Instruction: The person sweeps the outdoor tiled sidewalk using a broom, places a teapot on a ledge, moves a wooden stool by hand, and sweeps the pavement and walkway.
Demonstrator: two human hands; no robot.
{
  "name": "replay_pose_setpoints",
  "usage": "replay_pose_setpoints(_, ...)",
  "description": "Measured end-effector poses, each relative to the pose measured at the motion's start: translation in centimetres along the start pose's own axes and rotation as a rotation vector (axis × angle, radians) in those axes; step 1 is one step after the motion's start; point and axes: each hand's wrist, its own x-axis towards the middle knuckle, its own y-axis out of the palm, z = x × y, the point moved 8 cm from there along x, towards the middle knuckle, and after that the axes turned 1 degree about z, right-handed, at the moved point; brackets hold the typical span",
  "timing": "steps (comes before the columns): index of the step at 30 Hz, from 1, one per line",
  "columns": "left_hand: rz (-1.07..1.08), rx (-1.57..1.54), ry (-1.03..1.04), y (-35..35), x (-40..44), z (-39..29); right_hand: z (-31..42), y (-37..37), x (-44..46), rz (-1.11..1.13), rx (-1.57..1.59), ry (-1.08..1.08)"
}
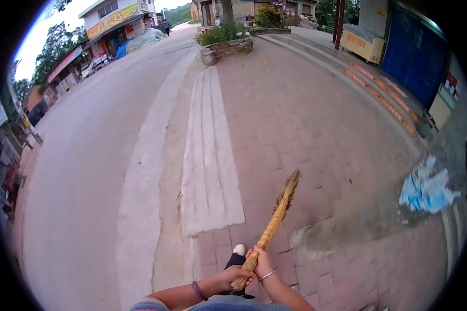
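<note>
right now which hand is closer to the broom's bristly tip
Right. The right hand grips the broom handle higher up, nearer the bristly tip; the left hand holds it lower, close to the opposite end.

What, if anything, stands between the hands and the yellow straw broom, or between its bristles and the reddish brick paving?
Nothing visible: the left hand and right hand both grip the broom, and nothing shows between its bristles and the paving.
</note>
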Motion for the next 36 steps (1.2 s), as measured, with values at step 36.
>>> replay_pose_setpoints(36,0.064,0.395,-0.438,36.7,46.8,-41.2,67.6,-0.9,18.2,-0.325,0.407,-0.477)
